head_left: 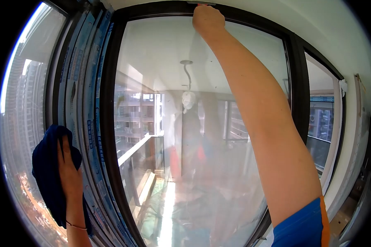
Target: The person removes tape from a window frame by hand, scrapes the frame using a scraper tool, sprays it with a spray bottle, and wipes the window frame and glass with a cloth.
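Note:
My left hand (71, 168) grips a dark blue cloth (49, 164), bunched up beside the film-covered window frame at the left. Part of the cloth hangs down past my wrist. High up, my right hand (209, 19) is closed at the top rail of the dark window frame (152, 11). From its fingers pokes a flat tool with a thin grey edge (201, 3) and a bit of red; its handle is hidden in the fist. My right forearm crosses in front of the large glass pane (193, 156).
Blue printed protective film (92, 82) covers the upright frame strips at the left. Beyond the left-hand glass (22, 103) stand tall buildings. Another opening (320, 119) lies to the right. A ceiling cable and a balcony rail show in or through the pane.

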Demonstrator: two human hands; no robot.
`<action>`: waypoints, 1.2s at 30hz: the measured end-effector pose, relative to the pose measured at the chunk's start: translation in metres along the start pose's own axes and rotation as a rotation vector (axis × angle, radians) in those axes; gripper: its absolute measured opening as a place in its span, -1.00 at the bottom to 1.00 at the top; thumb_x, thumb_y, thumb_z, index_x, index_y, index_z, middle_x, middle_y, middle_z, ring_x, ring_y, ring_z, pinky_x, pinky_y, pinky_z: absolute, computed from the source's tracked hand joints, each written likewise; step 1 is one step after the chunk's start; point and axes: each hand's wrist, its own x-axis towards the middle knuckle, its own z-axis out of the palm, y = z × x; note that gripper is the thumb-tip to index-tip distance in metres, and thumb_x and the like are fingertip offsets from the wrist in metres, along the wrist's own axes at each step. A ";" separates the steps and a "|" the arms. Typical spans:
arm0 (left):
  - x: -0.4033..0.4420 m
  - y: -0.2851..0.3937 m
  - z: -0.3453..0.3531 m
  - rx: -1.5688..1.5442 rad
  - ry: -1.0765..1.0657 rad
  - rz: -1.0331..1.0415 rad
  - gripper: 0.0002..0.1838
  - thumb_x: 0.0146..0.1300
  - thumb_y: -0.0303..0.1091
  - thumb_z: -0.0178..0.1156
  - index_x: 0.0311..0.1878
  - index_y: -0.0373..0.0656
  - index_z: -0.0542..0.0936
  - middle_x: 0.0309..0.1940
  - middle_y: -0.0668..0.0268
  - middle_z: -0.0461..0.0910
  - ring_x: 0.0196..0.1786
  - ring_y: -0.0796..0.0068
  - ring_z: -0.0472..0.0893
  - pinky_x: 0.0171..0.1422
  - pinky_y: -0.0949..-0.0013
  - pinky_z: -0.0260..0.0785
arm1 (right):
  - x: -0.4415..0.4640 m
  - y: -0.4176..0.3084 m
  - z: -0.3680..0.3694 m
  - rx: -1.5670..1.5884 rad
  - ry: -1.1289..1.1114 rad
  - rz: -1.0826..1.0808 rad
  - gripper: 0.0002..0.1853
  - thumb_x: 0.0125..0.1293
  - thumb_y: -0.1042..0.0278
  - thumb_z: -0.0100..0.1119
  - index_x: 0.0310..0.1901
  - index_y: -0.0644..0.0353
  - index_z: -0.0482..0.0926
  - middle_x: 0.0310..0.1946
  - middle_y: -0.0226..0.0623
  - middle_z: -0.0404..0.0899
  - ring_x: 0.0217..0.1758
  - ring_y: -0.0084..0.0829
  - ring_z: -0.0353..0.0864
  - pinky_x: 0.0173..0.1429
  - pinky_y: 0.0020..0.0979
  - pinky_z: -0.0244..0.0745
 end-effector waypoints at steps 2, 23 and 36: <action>-0.001 -0.002 0.002 -0.053 -0.034 -0.049 -0.17 0.23 -0.69 0.15 0.53 0.08 0.14 0.50 0.09 0.13 0.45 -0.04 0.27 0.57 0.15 0.08 | -0.001 -0.007 0.002 0.007 0.002 0.010 -0.74 0.17 0.55 0.06 -0.14 0.27 0.68 -0.18 -0.02 0.70 -0.12 -0.04 0.72 -0.09 -0.14 0.64; -0.001 0.001 -0.006 -0.102 -0.059 -0.037 -0.04 0.11 -0.82 0.12 0.55 0.13 0.09 0.52 0.09 0.07 0.49 -0.08 0.19 0.59 0.10 0.04 | 0.002 -0.041 0.017 0.011 0.122 -0.103 -0.80 0.12 0.56 0.09 -0.26 0.26 0.69 -0.36 -0.06 0.70 -0.26 -0.05 0.74 -0.23 -0.18 0.65; -0.005 -0.010 0.009 -0.020 -0.056 -0.036 -0.06 0.14 -0.78 0.14 0.55 0.12 0.08 0.54 0.12 0.04 0.50 -0.07 0.17 0.59 0.09 0.05 | -0.007 0.013 -0.012 -0.031 0.033 0.006 -0.75 0.12 0.52 0.06 -0.20 0.19 0.70 -0.20 -0.07 0.69 -0.12 -0.05 0.72 -0.08 -0.18 0.64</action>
